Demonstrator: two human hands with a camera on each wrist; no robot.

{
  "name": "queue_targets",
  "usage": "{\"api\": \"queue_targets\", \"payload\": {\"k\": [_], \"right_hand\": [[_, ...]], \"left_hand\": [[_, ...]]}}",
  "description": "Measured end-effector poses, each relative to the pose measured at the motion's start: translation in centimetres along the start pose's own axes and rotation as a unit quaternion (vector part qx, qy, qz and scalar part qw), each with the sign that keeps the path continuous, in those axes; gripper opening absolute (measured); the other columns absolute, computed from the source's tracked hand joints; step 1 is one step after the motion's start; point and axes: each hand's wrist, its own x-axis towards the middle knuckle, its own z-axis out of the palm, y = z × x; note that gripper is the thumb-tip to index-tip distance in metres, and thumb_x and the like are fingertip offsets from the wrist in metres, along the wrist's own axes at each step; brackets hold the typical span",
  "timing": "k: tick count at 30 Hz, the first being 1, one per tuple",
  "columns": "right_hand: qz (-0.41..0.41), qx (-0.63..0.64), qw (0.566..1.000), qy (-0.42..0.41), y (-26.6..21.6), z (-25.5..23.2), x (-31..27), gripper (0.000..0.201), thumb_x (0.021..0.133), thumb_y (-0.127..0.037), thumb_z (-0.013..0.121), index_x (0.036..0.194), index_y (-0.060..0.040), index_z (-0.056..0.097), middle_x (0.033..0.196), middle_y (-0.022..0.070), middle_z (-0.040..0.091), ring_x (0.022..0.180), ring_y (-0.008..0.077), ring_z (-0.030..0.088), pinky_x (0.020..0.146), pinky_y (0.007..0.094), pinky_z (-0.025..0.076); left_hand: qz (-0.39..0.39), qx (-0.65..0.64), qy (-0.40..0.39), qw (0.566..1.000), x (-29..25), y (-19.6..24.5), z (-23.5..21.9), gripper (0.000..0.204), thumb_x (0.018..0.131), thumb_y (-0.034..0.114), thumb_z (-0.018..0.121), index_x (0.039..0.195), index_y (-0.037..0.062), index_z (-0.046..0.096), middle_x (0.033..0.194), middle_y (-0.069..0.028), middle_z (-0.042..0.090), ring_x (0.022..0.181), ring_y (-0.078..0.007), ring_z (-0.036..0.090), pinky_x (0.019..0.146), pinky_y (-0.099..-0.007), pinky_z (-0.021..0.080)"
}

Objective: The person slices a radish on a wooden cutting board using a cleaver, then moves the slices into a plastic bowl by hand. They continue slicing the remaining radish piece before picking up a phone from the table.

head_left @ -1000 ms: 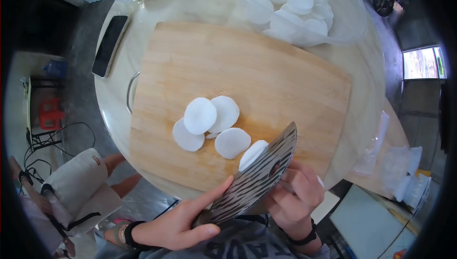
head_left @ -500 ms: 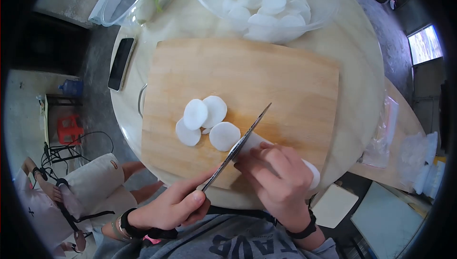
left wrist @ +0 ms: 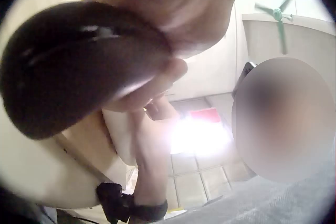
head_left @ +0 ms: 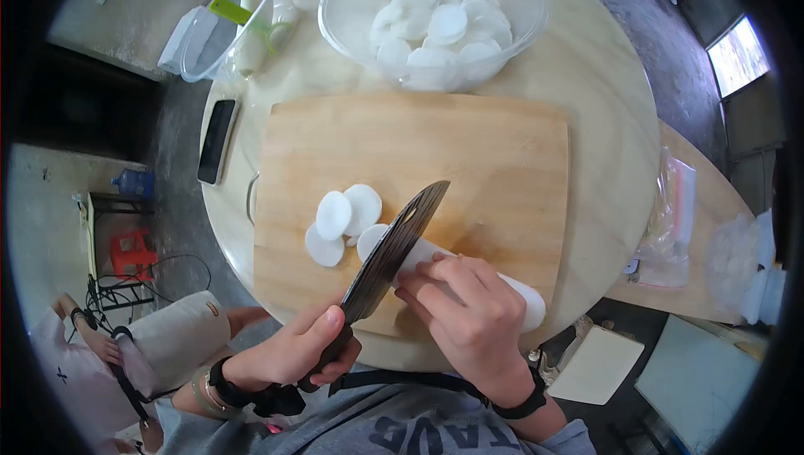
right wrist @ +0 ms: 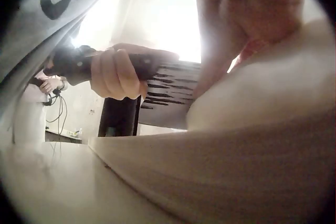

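My left hand [head_left: 297, 342] grips the dark handle of a cleaver [head_left: 398, 246] with a streaked blade. The blade stands at the near-left end of a peeled white radish [head_left: 529, 304]. Bent fingers of my right hand [head_left: 473, 313] hold the radish down on the wooden cutting board [head_left: 419, 137]. Several round radish slices [head_left: 363, 208] lie left of the blade, one partly hidden behind it. In the right wrist view the streaked blade [right wrist: 168, 87] is close beside the radish [right wrist: 268, 98]. The knife handle [left wrist: 79, 71] fills much of the left wrist view.
A clear bowl [head_left: 325, 32] full of radish slices stands beyond the board. At the back left is a clear container [head_left: 194, 57] with a green-handled tool [head_left: 230, 10]. A phone [head_left: 218, 141] lies left of the board. Plastic bags [head_left: 670, 221] lie right; another person [head_left: 163, 334] sits at left.
The cleaver was tilted with its broad face up, and my right hand was behind it. Then the blade turned edge-on at the radish; now its face shows again, with my right hand on the radish.
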Motion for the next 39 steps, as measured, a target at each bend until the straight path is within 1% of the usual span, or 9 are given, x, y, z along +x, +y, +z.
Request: {"api": "queue_targets", "payload": {"k": [4,6,8,13,15,20,25,35,39], "right_hand": [[-0.008,0.006,1.0,-0.004,0.2,-0.2,0.0,0.018,0.06,-0.011,0.078,0.076,-0.012,0.069,0.077,-0.0017,0.059,0.071,0.016,0.06,0.056,0.0285,0.048],[-0.003,-0.001,1.0,-0.01,0.1,0.0,-0.1,0.011,0.066,-0.011,0.068,0.076,-0.0119,0.065,0.081,-0.0028,0.055,0.078,0.0135,0.058,0.061,0.0255,0.049],[-0.003,0.0,1.0,-0.018,-0.2,-0.2,-0.2,0.011,0.066,-0.011,0.068,0.076,-0.0118,0.065,0.081,-0.0028,0.056,0.078,0.0138,0.059,0.061,0.0258,0.049],[-0.022,0.01,1.0,0.005,0.0,-0.1,-0.1,0.011,0.066,-0.011,0.069,0.077,-0.0114,0.065,0.081,-0.0026,0.058,0.077,0.0146,0.059,0.061,0.0271,0.049],[-0.009,0.017,1.0,-0.005,-0.1,-0.2,0.0,0.013,0.066,-0.012,0.072,0.077,-0.0108,0.066,0.082,-0.0025,0.059,0.077,0.0156,0.06,0.061,0.0286,0.049],[-0.002,0.019,1.0,-0.009,-0.1,-0.1,-0.3,0.019,0.064,-0.012,0.076,0.08,-0.0106,0.068,0.082,-0.0014,0.06,0.075,0.0176,0.061,0.061,0.0299,0.049],[-0.003,0.008,1.0,-0.017,-0.3,-0.1,-0.2,0.023,0.061,-0.01,0.078,0.082,-0.0104,0.07,0.082,0.0001,0.062,0.073,0.0192,0.061,0.061,0.0304,0.05],[0.014,0.0,0.999,-0.03,-0.9,-0.3,0.4,0.02,0.06,-0.006,0.078,0.08,-0.008,0.073,0.079,0.0026,0.063,0.073,0.0196,0.062,0.062,0.0304,0.05],[0.046,0.007,0.998,-0.039,-1.0,-0.3,0.4,0.022,0.06,-0.004,0.079,0.081,-0.0071,0.073,0.081,0.0035,0.064,0.074,0.0193,0.063,0.064,0.0301,0.051]], "left_hand": [[-0.024,-0.027,-0.008,0.999,0.1,0.0,-0.1,0.06,0.098,0.055,0.02,0.136,0.0093,0.025,0.054,-0.0011,0.041,0.04,-0.0065,0.035,0.038,-0.0191,0.028],[-0.02,-0.016,-0.005,1.0,0.0,0.0,0.0,0.059,0.098,0.054,0.02,0.136,0.0096,0.024,0.055,-0.0008,0.04,0.04,-0.0065,0.035,0.038,-0.0192,0.028],[-0.016,0.027,0.008,0.999,0.2,0.3,0.3,0.052,0.099,0.052,0.019,0.129,0.01,0.03,0.054,0.0001,0.039,0.04,-0.0066,0.034,0.038,-0.0198,0.028],[-0.049,-0.031,0.018,0.998,2.2,1.5,0.0,0.044,0.1,0.049,0.019,0.111,0.0107,0.038,0.054,0.0001,0.037,0.041,-0.0073,0.035,0.039,-0.0207,0.029],[-0.057,-0.002,0.023,0.998,2.1,2.1,0.2,0.044,0.1,0.049,0.02,0.113,0.0112,0.038,0.055,0.0001,0.038,0.042,-0.0075,0.035,0.039,-0.0207,0.03],[-0.041,-0.048,0.016,0.998,2.2,1.5,0.8,0.045,0.1,0.049,0.028,0.121,0.0095,0.035,0.063,-0.0026,0.044,0.042,-0.008,0.039,0.04,-0.0201,0.033],[0.028,-0.054,0.068,0.996,2.3,0.5,1.9,0.047,0.098,0.045,0.04,0.127,0.0097,0.028,0.074,-0.0045,0.048,0.041,-0.0087,0.042,0.037,-0.0211,0.034],[0.098,-0.092,0.017,0.991,2.3,-0.7,1.4,0.064,0.097,0.037,0.046,0.145,0.0129,0.012,0.073,-0.0033,0.047,0.044,-0.0075,0.044,0.039,-0.0218,0.036],[0.117,-0.124,0.014,0.985,2.3,-1.1,1.4,0.062,0.097,0.037,0.047,0.145,0.0123,0.014,0.072,-0.0026,0.046,0.044,-0.0074,0.043,0.039,-0.0219,0.035]]}}
